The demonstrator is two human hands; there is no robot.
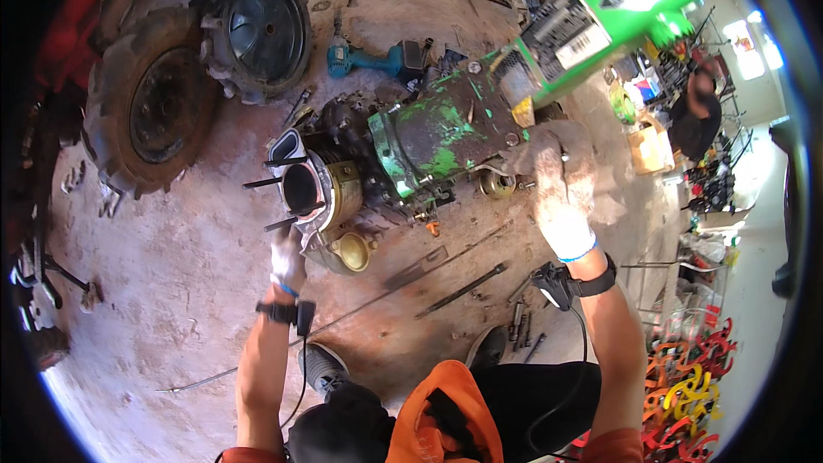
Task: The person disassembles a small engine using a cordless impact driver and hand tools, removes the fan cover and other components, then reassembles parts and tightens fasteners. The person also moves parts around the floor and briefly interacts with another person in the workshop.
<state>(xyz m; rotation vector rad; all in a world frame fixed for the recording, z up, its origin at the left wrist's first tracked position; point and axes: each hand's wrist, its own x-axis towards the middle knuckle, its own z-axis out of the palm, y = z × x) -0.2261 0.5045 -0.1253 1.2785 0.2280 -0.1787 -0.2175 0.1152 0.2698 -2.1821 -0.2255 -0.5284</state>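
Observation:
A partly stripped machine lies on the floor before me, its worn green housing (pixel 441 133) joined to a bare metal engine cylinder (pixel 341 193) with an open bore. Dark studs (pixel 261 183) stick out of the cylinder's left face. My left hand (pixel 288 262), in a pale glove, is closed at the cylinder's lower near edge. Beneath the cylinder hangs a round brass-coloured cup-like part (pixel 352 251). My right hand (pixel 561 184), in a dirty glove, reaches to the right end of the housing; its fingers are dark and hard to make out. A bright green cover (pixel 630 21) rises beyond it.
Two treaded wheels, a large tyre (pixel 154 107) and a smaller wheel (pixel 266 27), stand at the far left. A teal power tool (pixel 373 61) lies behind the machine. Near my feet are a long bar (pixel 463 290) and several sockets (pixel 517 321). Another person (pixel 696 116) is at the far right.

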